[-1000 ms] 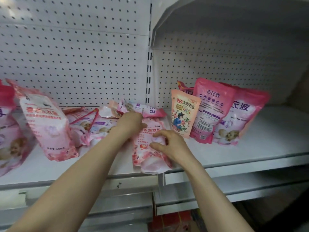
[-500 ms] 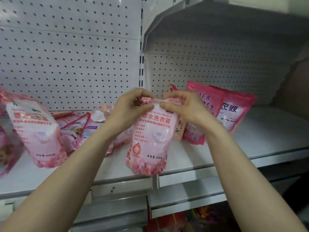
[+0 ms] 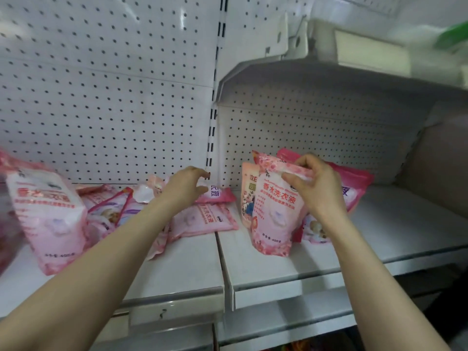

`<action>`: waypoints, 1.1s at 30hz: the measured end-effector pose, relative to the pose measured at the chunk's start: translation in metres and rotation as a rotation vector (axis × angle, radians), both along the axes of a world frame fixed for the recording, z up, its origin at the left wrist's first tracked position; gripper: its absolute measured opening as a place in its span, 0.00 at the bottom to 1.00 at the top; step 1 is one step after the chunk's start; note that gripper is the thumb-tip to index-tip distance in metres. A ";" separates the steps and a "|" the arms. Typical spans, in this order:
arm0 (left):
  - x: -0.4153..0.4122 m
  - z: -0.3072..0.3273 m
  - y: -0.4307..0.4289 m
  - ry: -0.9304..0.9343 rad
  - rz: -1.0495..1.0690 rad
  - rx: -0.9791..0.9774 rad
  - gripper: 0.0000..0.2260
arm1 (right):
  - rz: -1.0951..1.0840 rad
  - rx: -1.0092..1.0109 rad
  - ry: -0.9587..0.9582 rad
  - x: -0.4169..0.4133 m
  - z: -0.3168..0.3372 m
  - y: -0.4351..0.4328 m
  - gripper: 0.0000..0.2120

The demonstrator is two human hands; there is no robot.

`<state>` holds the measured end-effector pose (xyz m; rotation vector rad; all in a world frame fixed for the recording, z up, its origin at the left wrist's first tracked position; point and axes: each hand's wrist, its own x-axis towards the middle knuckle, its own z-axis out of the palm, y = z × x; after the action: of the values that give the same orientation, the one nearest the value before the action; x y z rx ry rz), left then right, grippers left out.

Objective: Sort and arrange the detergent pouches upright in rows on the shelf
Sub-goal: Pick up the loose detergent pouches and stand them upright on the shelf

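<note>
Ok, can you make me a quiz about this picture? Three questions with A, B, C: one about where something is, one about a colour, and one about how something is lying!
1. Where is the held pouch that the right hand pinches?
A. Upright on the shelf
B. Down on the floor
C. Dangling from a hook

2. What colour is the pegboard wall?
A. Blue
B. White
C. Black

3. How is the loose pouch just right of the left arm?
A. Standing up
B. Held in the air
C. Lying flat

Answers:
1 A: its bottom sits on the shelf while fingers pinch its top.
2 B: the dotted panels are white.
3 C: its printed face points up, flat on the shelf.
</note>
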<state>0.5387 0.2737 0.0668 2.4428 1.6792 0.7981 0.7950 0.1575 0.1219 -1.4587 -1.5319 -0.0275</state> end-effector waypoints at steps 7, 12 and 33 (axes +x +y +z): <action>0.023 -0.034 0.023 0.217 -0.008 -0.171 0.09 | -0.243 0.041 -0.469 -0.015 0.000 -0.009 0.26; 0.031 -0.043 0.032 0.345 0.146 0.048 0.09 | -0.335 0.204 -0.710 -0.032 -0.002 -0.013 0.26; -0.036 0.016 -0.047 -0.769 -0.013 0.170 0.03 | 0.098 0.014 -0.170 -0.103 -0.007 0.020 0.18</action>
<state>0.5031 0.2265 0.0832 1.8243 1.3186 1.6526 0.6920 0.1774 0.1153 -1.3969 -1.7364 -0.1062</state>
